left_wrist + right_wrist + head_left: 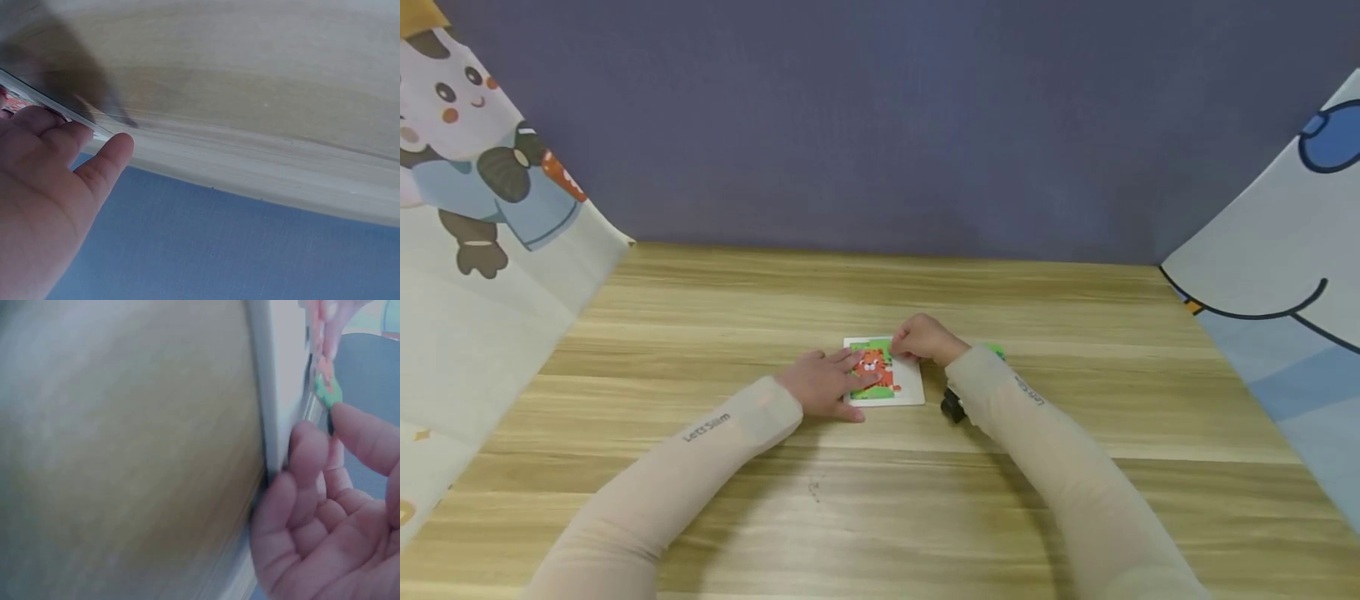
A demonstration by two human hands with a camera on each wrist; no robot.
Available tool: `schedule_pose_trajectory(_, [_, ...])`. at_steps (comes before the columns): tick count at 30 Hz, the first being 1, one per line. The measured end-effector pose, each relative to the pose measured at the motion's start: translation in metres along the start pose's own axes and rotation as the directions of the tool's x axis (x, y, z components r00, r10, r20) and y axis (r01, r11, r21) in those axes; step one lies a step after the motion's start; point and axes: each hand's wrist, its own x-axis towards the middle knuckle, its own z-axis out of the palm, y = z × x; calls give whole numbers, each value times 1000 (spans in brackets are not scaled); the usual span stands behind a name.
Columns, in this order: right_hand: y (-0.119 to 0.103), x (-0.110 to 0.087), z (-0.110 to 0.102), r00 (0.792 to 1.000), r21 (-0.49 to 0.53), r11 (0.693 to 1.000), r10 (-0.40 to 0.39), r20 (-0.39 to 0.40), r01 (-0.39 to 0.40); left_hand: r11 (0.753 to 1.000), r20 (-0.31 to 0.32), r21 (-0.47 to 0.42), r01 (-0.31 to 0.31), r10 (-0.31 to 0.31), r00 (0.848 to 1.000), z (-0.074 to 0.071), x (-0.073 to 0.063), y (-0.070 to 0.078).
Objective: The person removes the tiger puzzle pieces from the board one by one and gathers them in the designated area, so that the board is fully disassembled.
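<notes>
A white puzzle board (912, 392) lies on the table, bearing a picture of an orange tiger (874, 363) on green. The board's right part is bare white. My left hand (823, 385) rests on the left side of the picture with its fingers spread. In the left wrist view, the thumb (109, 162) points away from the other fingers. At the board's upper right, my right hand (928, 340) pinches a green and orange puzzle piece (328, 390) between thumb and fingers. The piece stands tilted against the picture. Its lower part is hidden by the fingers.
A green item (996, 350) shows partly behind the right sleeve. Beside the right cuff is a small black object (952, 406). The wood-grain table (880, 517) meets a dark blue-grey panel (880, 133) at the back, and printed cloths hang on both sides.
</notes>
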Motion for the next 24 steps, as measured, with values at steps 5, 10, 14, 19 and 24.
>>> schedule_pose_trajectory(5, [-3,-3,-1,999,76,996,38,26,-40,1000,-4,-30,1,-1,1000,2,1,0])
schedule_pose_trajectory(10, [-3,-5,-2,997,94,994,56,46,-60,998,14,-62,-15,15,1000,1,2,-3])
schedule_pose_trajectory(14, [-3,-6,-3,999,87,996,22,49,-26,997,21,-74,-23,25,999,0,3,-5])
schedule_pose_trajectory(19, [-3,-6,-3,1000,60,998,-14,21,13,998,17,-63,-29,30,999,-1,4,-6])
schedule_pose_trajectory(24, [-4,-4,-2,999,25,999,-46,-15,46,998,10,-60,-32,33,999,-1,5,-6])
